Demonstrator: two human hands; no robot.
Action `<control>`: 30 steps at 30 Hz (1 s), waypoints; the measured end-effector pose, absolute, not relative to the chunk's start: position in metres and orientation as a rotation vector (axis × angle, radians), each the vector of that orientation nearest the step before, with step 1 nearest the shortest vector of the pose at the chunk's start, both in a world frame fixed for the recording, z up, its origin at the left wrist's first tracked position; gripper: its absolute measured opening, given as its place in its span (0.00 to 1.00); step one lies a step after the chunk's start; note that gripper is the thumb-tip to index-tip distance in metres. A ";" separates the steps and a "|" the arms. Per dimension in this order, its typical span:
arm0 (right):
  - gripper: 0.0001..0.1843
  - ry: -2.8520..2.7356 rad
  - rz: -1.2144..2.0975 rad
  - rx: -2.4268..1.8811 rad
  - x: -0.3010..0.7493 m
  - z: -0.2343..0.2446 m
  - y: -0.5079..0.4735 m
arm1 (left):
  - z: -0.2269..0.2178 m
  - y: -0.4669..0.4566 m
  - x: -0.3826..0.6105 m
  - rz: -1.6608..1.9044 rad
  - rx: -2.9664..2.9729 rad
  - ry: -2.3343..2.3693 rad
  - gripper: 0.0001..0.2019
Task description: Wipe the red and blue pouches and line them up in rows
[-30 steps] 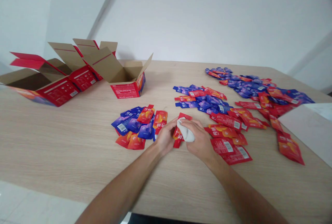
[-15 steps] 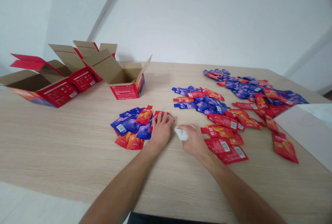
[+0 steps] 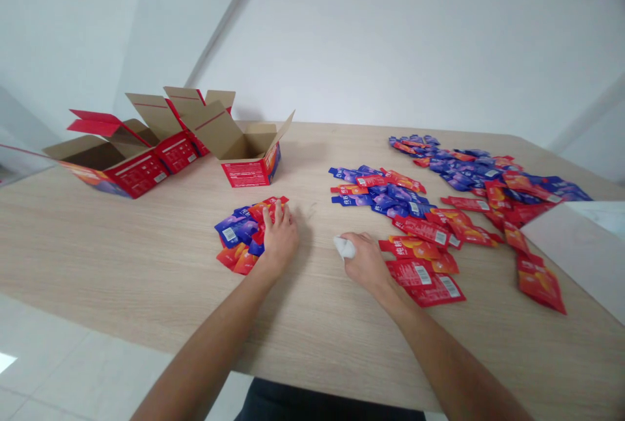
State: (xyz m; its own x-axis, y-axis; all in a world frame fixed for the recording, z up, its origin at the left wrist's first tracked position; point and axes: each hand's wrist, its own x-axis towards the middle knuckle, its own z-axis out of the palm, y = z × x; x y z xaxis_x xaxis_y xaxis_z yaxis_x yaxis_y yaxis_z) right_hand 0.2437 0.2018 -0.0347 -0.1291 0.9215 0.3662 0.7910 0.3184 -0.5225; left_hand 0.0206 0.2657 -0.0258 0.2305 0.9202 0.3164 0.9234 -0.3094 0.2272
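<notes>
My left hand [image 3: 280, 235] rests on the right side of a small pile of red and blue pouches [image 3: 237, 231], its fingers spread over them. A red pouch [image 3: 260, 233] shows partly beneath those fingers; the rest of it is hidden by the hand. My right hand [image 3: 366, 261] is closed around a crumpled white tissue [image 3: 344, 247], which sticks out at the thumb side. That hand is low over the wooden table, just left of several red pouches [image 3: 420, 281] lying flat.
An open red carton [image 3: 247, 174] stands behind the small pile. More open red cartons [image 3: 141, 170] stand farther left. Several blue and red pouches [image 3: 390, 200] lie across the middle, with others [image 3: 463, 167] behind. A white sheet-like surface [image 3: 576, 245] covers the right side.
My left hand has moved left onto the small pile, and the red pouch under its fingers has shifted with it. My right hand still grips the tissue. The camera view has turned slightly left.
</notes>
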 end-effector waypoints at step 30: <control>0.22 -1.639 0.120 -1.813 0.278 -0.024 0.221 | -0.010 0.282 0.136 -0.895 -2.785 -2.113 0.15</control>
State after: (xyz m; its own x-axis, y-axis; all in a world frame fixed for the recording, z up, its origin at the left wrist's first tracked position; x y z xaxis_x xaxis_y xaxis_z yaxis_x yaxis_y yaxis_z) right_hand 0.2776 0.2206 -0.0238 0.2025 0.9089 0.3646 0.8463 0.0249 -0.5321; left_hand 0.1357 0.2819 -0.0102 0.2345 0.9671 0.0990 0.7441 -0.2441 0.6219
